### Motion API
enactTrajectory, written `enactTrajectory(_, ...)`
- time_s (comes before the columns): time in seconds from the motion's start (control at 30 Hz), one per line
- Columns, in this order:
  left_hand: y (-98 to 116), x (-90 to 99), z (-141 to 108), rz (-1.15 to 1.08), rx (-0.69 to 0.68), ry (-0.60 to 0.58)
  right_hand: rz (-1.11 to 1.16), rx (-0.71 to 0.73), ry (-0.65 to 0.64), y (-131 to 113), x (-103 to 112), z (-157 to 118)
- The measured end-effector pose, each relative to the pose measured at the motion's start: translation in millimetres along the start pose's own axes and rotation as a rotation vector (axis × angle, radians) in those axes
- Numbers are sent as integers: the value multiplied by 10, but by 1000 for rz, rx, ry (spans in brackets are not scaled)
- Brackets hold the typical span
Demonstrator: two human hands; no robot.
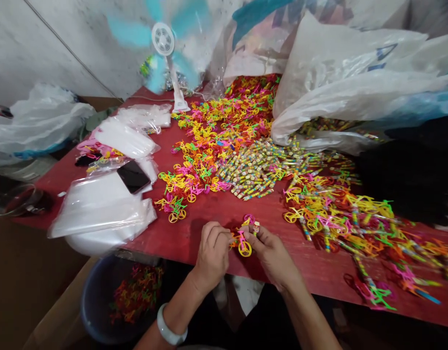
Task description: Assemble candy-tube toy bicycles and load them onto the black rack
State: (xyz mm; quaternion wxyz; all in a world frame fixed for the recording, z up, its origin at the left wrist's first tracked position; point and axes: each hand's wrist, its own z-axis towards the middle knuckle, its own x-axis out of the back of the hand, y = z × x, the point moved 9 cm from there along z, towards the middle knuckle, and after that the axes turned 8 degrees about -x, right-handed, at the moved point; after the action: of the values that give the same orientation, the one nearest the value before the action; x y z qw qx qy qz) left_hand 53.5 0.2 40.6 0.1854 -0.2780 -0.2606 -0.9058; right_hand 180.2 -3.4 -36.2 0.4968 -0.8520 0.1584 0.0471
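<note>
Head view: holds a toy bicycle (245,249) in the pinched right hand (277,257), over the red table (202,213), with its long axis roughly away from the body and the curled left hand (213,250) close at its left side, grip unclear. Shows, below left, a blue basin (86,301) with jumbled plastic pieces (136,294).

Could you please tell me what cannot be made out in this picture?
All in the head view:
Grip of the left hand: hidden by its own curled fingers.
Toy bicycle: partly covered by the right hand.
Fan: blade edges blurred.
Printed sticks: lettering too small.
White sack: far end cut off by the right edge.
Blue tub: floor covered by plastic pieces.
</note>
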Motion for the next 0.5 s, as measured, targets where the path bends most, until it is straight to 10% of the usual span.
enactTrajectory(0.2, -391, -14, -18, -153, 310, 32, 84, -79, -56, 50, 10, 2)
enactTrajectory(0.37, -764, -176, -289, -455, 853, 48, -120, 128, 41, -28, 36, -31)
enactTrajectory(0.5, -741, -340, -399, -660, 1015, 36, -317, 379, 154, -133, -48, -102)
